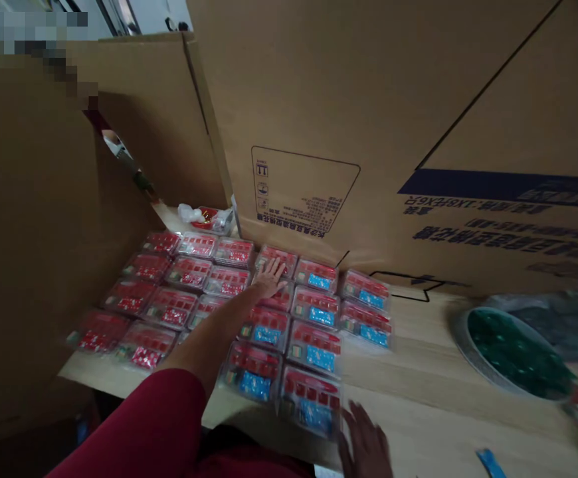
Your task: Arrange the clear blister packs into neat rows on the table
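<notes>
Left hand flat, fingers spread on a back-row clear pack near the tall carton; open, not closed round anything, though whether it presses hard I can't tell. Right hand low, partly cut off by the frame, fingers loosely spread beside the front blue-bag pack; nothing visible in it, contact with the pack's edge unclear. Packs lie in rows on the tabletop: red-dotted packs left, blue-bag ones right. Risks, my judgement: left forearm spans the rows, so a low pull back could drag packs out of line. Front packs lie near the tabletop's front edge; a bump from the right hand or the red sleeve could tip one off. Shiny plastic probably slides easily, so an off-centre push could jam packs against the carton or ride one over its neighbour; hard pressing might dent a lid. Green round item, right, blurred, well apart; blue strip near the bottom, clear of the packs.
</notes>
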### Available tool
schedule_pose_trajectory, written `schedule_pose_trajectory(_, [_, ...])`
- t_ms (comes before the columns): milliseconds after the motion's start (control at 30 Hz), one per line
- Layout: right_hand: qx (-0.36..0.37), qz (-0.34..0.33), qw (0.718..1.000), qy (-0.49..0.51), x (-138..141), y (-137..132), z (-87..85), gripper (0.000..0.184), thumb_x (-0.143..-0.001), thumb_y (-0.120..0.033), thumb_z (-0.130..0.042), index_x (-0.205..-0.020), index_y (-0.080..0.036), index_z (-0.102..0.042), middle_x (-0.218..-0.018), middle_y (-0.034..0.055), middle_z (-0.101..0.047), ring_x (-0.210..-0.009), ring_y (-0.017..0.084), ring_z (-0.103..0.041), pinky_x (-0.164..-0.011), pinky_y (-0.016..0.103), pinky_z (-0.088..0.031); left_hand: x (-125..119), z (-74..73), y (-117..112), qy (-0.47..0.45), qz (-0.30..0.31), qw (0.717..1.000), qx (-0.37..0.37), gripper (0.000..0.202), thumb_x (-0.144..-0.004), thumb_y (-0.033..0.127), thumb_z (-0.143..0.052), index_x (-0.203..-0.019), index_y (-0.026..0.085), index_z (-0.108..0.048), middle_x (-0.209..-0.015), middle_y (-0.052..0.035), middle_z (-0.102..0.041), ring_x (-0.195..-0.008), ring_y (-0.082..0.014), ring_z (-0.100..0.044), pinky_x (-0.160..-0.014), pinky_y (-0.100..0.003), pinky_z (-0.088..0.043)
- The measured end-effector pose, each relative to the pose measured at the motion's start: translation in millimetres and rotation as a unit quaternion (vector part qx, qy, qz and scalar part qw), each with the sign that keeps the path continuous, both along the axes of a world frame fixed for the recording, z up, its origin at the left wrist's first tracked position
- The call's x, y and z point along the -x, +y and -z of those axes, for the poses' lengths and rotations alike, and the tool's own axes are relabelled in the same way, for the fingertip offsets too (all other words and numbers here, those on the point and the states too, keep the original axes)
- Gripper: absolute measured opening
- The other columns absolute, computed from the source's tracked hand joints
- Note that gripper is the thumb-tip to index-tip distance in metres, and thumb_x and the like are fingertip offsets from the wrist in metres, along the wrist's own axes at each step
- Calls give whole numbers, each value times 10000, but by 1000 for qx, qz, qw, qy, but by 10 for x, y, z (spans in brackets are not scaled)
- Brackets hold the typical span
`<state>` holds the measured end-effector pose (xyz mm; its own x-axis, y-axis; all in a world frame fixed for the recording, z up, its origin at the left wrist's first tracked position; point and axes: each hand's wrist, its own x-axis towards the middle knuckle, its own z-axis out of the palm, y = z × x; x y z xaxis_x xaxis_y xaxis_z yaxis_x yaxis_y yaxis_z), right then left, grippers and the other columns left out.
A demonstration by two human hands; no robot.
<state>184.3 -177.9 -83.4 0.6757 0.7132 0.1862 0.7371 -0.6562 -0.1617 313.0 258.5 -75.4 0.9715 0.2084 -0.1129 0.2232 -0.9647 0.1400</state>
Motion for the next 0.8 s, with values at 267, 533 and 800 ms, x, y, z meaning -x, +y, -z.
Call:
schedule_pose_trajectory(267, [7,-207,966,158,-83,1978,-548,681,-898,-360,-464,-1485,-175,-173,-1549,119,-205,-1435,306,-190,-1134,563,-261,263,-410,-92,-71,-31,997,-8,607,-951,425,-320,-1493,168,-226,-1548,-146,-240,-1442,-297,-164,-1135,-564,-201])
schedule_pose_trajectory(533, [12,-222,951,216,-98,2236,-288,711,-897,-391,-448,-1486,-134,-146,-1553,160,-126,-1445,332,-94,-1136,602,-230,1898,-366,-521,-202,-108,973,-8,607,-971,366,-289,-1516,251,-48,-1539,-109,-286,-1420,-272,-248,-1100,-522,-296])
schedule_pose_trajectory(800, [14,-221,949,225,-100,2253,-408,690,-902,-384,-435,-1486,-143,-157,-1553,151,-179,-1441,330,-135,-1145,601,-207,2290,79,-764,-185,-134,974,-12,581,-968,384,-283,-1511,245,-131,-1492,-125,-375,-1366,-277,-362,-1039,-516,-393])
